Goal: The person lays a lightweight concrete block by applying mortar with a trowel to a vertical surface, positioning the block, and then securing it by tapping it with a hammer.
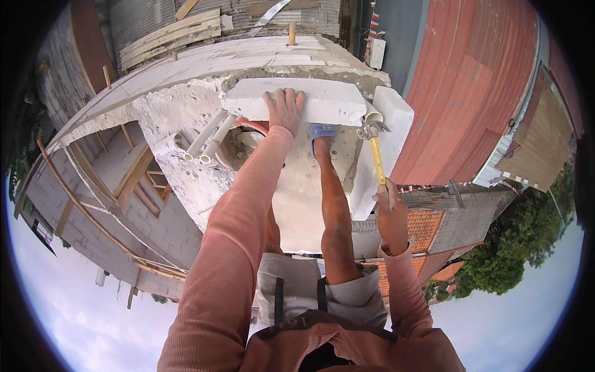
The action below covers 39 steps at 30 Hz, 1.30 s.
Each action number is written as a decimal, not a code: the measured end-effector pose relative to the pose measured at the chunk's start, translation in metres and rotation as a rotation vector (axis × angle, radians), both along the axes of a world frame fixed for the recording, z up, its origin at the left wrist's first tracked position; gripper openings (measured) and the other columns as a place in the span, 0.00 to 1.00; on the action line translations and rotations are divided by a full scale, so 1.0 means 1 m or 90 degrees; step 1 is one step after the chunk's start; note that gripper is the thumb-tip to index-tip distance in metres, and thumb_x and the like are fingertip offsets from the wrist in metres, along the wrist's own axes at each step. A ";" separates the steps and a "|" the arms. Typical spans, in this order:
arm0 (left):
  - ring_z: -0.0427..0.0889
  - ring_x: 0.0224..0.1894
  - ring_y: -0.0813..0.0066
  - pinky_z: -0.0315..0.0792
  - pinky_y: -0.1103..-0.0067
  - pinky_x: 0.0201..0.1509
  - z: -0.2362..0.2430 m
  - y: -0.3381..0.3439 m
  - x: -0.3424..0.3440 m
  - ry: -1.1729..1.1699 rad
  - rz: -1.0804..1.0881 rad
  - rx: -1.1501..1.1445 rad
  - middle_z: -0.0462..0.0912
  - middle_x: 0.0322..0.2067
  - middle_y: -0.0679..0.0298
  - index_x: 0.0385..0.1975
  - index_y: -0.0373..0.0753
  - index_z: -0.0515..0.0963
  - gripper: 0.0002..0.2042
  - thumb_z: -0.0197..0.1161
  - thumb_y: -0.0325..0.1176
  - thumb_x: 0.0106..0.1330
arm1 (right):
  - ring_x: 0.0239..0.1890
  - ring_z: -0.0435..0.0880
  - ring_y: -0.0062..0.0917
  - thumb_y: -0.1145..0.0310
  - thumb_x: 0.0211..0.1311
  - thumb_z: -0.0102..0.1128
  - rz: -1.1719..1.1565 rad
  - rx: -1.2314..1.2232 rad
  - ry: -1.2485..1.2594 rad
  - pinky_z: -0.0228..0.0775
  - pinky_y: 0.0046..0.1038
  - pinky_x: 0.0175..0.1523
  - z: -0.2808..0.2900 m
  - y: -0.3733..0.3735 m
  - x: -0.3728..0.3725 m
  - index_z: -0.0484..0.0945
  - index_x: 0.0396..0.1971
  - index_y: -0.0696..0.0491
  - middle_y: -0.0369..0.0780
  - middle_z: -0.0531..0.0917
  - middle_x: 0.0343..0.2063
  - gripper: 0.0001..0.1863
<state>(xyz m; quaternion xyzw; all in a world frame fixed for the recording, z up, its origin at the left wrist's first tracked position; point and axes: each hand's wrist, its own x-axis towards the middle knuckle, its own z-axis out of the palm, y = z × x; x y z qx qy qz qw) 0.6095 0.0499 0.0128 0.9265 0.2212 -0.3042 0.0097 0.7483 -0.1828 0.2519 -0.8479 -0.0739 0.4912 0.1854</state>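
A long white lightweight concrete block (328, 99) lies across the far end of the ledge. My left hand (286, 110) rests flat on its near edge with the fingers stretched over the top. In my right hand (391, 209) is a claw hammer (377, 160) with a yellow handle, gripped near the handle's end. Its metal head is beside the block's right end, just below the open mouth of a white pipe (372, 116); whether it touches either one I cannot tell. To the right, another white block (392, 124) stands along the edge.
Two white pipes (211, 137) stick out left of my left arm, next to an orange-rimmed bucket (234, 162), partly hidden. My foot in a blue sandal (322, 131) stands close to the block. The ledge is high, with red metal roofing (458, 93) on the right and unfinished block walls (111, 186) left.
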 end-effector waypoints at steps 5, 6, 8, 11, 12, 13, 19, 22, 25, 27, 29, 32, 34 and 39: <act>0.66 0.65 0.58 0.51 0.38 0.70 0.007 0.004 0.009 0.030 0.017 -0.024 0.69 0.56 0.62 0.63 0.52 0.66 0.21 0.56 0.35 0.70 | 0.38 0.84 0.58 0.58 0.80 0.43 0.220 -0.040 -0.101 0.75 0.53 0.42 -0.116 0.071 0.094 0.71 0.55 0.57 0.60 0.84 0.34 0.18; 0.66 0.64 0.59 0.51 0.40 0.70 0.008 0.003 0.017 0.038 0.017 -0.037 0.69 0.56 0.63 0.65 0.51 0.65 0.23 0.56 0.35 0.69 | 0.41 0.84 0.59 0.58 0.80 0.42 0.264 -0.021 -0.159 0.76 0.54 0.45 -0.151 0.073 0.108 0.73 0.53 0.56 0.60 0.84 0.36 0.18; 0.67 0.64 0.60 0.52 0.41 0.70 0.008 0.005 0.016 0.063 0.028 -0.030 0.70 0.55 0.63 0.66 0.51 0.65 0.25 0.57 0.34 0.69 | 0.48 0.83 0.57 0.59 0.77 0.46 0.302 -0.123 -0.044 0.75 0.51 0.52 -0.197 0.087 0.132 0.78 0.49 0.60 0.61 0.84 0.42 0.20; 0.67 0.64 0.60 0.52 0.40 0.69 0.008 0.001 0.014 0.030 0.033 -0.023 0.69 0.55 0.63 0.66 0.52 0.64 0.25 0.57 0.34 0.69 | 0.29 0.83 0.43 0.53 0.78 0.44 0.491 -0.108 0.006 0.73 0.44 0.37 -0.243 0.085 0.146 0.76 0.52 0.62 0.55 0.84 0.31 0.25; 0.67 0.64 0.59 0.51 0.39 0.69 0.010 0.004 0.020 0.051 0.032 -0.043 0.69 0.56 0.62 0.66 0.52 0.64 0.25 0.57 0.34 0.69 | 0.22 0.83 0.38 0.51 0.78 0.44 0.552 -0.104 0.018 0.73 0.42 0.32 -0.250 0.086 0.148 0.76 0.53 0.62 0.53 0.84 0.28 0.27; 0.66 0.65 0.58 0.51 0.39 0.69 0.012 0.004 0.015 0.078 0.036 -0.064 0.68 0.57 0.62 0.66 0.52 0.63 0.25 0.57 0.34 0.69 | 0.22 0.83 0.39 0.51 0.78 0.45 0.475 -0.127 0.027 0.73 0.42 0.32 -0.249 0.089 0.142 0.76 0.52 0.62 0.53 0.84 0.28 0.27; 0.64 0.67 0.55 0.50 0.38 0.69 0.016 0.004 0.014 0.059 0.053 -0.069 0.67 0.58 0.60 0.67 0.52 0.62 0.26 0.57 0.34 0.69 | 0.22 0.83 0.39 0.52 0.77 0.47 0.490 -0.086 -0.050 0.73 0.43 0.31 -0.275 0.077 0.145 0.77 0.49 0.62 0.53 0.84 0.28 0.25; 0.64 0.67 0.55 0.50 0.38 0.69 0.016 0.005 0.013 0.051 0.058 -0.086 0.67 0.58 0.60 0.67 0.52 0.62 0.26 0.58 0.34 0.68 | 0.22 0.83 0.38 0.53 0.77 0.47 0.541 -0.048 -0.102 0.73 0.42 0.30 -0.285 0.078 0.147 0.78 0.49 0.60 0.51 0.85 0.29 0.23; 0.64 0.67 0.56 0.50 0.38 0.69 0.013 0.003 0.007 0.030 0.071 -0.081 0.67 0.58 0.60 0.67 0.53 0.62 0.26 0.57 0.34 0.68 | 0.22 0.83 0.37 0.54 0.77 0.47 0.515 -0.112 -0.022 0.73 0.42 0.30 -0.280 0.096 0.149 0.78 0.50 0.58 0.49 0.85 0.30 0.22; 0.64 0.67 0.56 0.50 0.39 0.69 0.012 0.006 0.008 0.039 0.068 -0.091 0.67 0.58 0.61 0.66 0.53 0.62 0.26 0.58 0.34 0.68 | 0.22 0.83 0.37 0.54 0.77 0.46 0.496 -0.140 -0.009 0.73 0.43 0.30 -0.277 0.103 0.150 0.78 0.50 0.58 0.49 0.85 0.30 0.22; 0.64 0.66 0.57 0.50 0.39 0.69 0.011 0.007 0.013 0.043 0.060 -0.113 0.67 0.58 0.62 0.66 0.53 0.63 0.26 0.58 0.33 0.68 | 0.22 0.83 0.37 0.54 0.77 0.45 0.407 -0.116 -0.036 0.73 0.43 0.30 -0.283 0.107 0.152 0.78 0.51 0.59 0.49 0.85 0.30 0.22; 0.65 0.66 0.58 0.51 0.39 0.69 0.011 0.006 0.011 0.042 0.041 -0.089 0.67 0.57 0.63 0.66 0.54 0.62 0.27 0.59 0.33 0.67 | 0.24 0.84 0.40 0.54 0.76 0.45 0.392 -0.134 -0.055 0.74 0.43 0.33 -0.301 0.109 0.153 0.78 0.52 0.59 0.50 0.86 0.31 0.23; 0.66 0.65 0.59 0.52 0.39 0.68 0.011 0.005 0.022 0.059 0.042 -0.094 0.67 0.57 0.64 0.66 0.54 0.62 0.27 0.59 0.32 0.67 | 0.28 0.85 0.43 0.54 0.76 0.45 0.539 -0.140 -0.069 0.75 0.44 0.38 -0.325 0.086 0.162 0.78 0.53 0.60 0.52 0.86 0.33 0.24; 0.67 0.62 0.61 0.53 0.38 0.66 0.012 0.008 0.012 0.094 0.031 -0.078 0.68 0.56 0.65 0.65 0.54 0.63 0.26 0.58 0.33 0.68 | 0.46 0.86 0.50 0.60 0.72 0.47 0.497 -0.115 -0.015 0.76 0.48 0.53 -0.272 0.129 0.136 0.81 0.49 0.61 0.55 0.86 0.42 0.21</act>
